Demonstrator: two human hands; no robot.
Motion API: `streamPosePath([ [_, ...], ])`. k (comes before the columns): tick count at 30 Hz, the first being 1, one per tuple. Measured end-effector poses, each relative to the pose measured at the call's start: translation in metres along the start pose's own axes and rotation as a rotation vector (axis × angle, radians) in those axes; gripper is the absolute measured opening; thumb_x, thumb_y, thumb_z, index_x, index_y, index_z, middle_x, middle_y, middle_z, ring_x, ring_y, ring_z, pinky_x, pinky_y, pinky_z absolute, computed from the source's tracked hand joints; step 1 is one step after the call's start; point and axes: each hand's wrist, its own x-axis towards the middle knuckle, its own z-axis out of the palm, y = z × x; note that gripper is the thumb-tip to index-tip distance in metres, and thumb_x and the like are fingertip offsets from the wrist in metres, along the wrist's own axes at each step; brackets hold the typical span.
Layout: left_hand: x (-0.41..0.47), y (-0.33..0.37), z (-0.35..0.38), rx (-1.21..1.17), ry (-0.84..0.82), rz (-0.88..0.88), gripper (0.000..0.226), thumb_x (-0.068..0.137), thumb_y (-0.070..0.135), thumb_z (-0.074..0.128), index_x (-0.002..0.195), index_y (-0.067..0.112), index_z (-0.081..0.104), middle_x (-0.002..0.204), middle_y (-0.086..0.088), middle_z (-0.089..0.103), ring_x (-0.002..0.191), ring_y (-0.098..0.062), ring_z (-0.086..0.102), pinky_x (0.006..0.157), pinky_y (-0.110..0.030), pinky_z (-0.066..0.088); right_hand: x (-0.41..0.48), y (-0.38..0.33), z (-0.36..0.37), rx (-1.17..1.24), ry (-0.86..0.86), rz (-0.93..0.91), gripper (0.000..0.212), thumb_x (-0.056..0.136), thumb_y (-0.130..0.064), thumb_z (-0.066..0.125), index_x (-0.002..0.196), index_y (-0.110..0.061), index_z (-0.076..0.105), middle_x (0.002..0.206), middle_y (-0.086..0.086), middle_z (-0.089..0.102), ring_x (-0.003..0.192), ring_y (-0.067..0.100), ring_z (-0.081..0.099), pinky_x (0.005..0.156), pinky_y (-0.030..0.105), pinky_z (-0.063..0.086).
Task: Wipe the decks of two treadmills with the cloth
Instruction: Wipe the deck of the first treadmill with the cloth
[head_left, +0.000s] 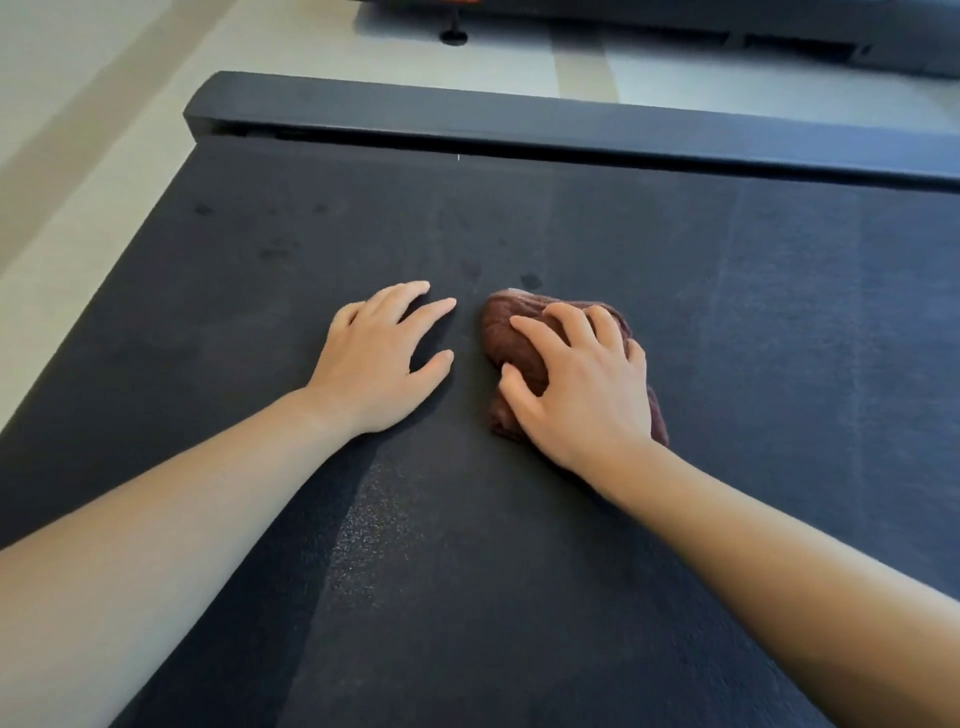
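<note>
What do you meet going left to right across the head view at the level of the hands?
Pale floor → treadmill deck → left hand, flat on the deck → brown cloth → right hand, pressing on the cloth → more deck.

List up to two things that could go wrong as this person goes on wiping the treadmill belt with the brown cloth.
1. The cloth is bunched under the right hand, so it may cover little and miss the dark spots beyond it.
2. The left hand rests bare on the belt and could leave fresh smudges.
</note>
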Motion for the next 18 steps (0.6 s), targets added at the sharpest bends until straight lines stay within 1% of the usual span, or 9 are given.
streamPosePath([
  [4, 0.024, -0.007, 0.003, 0.002, -0.027, -0.072, 0.059, 0.092, 0.048, 0.041, 0.146, 0.027, 0.027, 0.155, 0.003, 0.02, 0.144, -0.016, 0.011, 0.115, -0.045, 0.008, 0.048, -0.009, 0.014, 0.015, 0.014, 0.033, 0.05, 0.085, -0.056, 0.036, 0.127, -0.034, 0.053, 0.137, -0.002, 0.047, 0.131, 0.028, 0.032, 0.105, 0.059, 0.028],
  [7, 0.047, -0.018, 0.002, 0.035, -0.054, -0.047, 0.061, 0.092, 0.05, 0.038, 0.147, 0.029, 0.025, 0.157, 0.003, 0.015, 0.145, -0.016, 0.007, 0.116, -0.046, 0.005, 0.09, -0.009, 0.026, 0.018, 0.008, 0.049, 0.048, 0.087, -0.054, 0.039, 0.127, -0.033, 0.053, 0.137, 0.0, 0.046, 0.131, 0.029, 0.031, 0.106, 0.059, 0.026],
  [10, 0.069, -0.027, 0.002, 0.034, -0.061, -0.027, 0.06, 0.09, 0.053, 0.037, 0.146, 0.033, 0.025, 0.157, 0.004, 0.016, 0.144, -0.016, 0.009, 0.116, -0.045, 0.006, 0.132, -0.004, 0.036, 0.006, 0.03, 0.064, 0.047, 0.087, -0.053, 0.038, 0.125, -0.031, 0.054, 0.136, 0.002, 0.046, 0.129, 0.03, 0.032, 0.104, 0.058, 0.027],
  [15, 0.074, -0.034, 0.011, 0.018, 0.005, -0.018, 0.06, 0.086, 0.058, 0.033, 0.142, 0.039, 0.029, 0.154, 0.007, 0.021, 0.143, -0.012, 0.013, 0.116, -0.045, 0.008, 0.2, 0.001, 0.053, -0.004, 0.058, 0.099, 0.049, 0.084, -0.053, 0.037, 0.121, -0.028, 0.056, 0.132, 0.005, 0.047, 0.124, 0.032, 0.035, 0.101, 0.055, 0.029],
  [18, 0.074, -0.034, 0.012, -0.005, 0.019, -0.016, 0.061, 0.083, 0.059, 0.032, 0.141, 0.04, 0.03, 0.153, 0.008, 0.022, 0.142, -0.01, 0.013, 0.115, -0.045, 0.008, 0.226, 0.002, 0.058, -0.011, 0.048, 0.125, 0.052, 0.083, -0.054, 0.036, 0.124, -0.028, 0.055, 0.134, 0.006, 0.047, 0.125, 0.032, 0.035, 0.101, 0.055, 0.03],
])
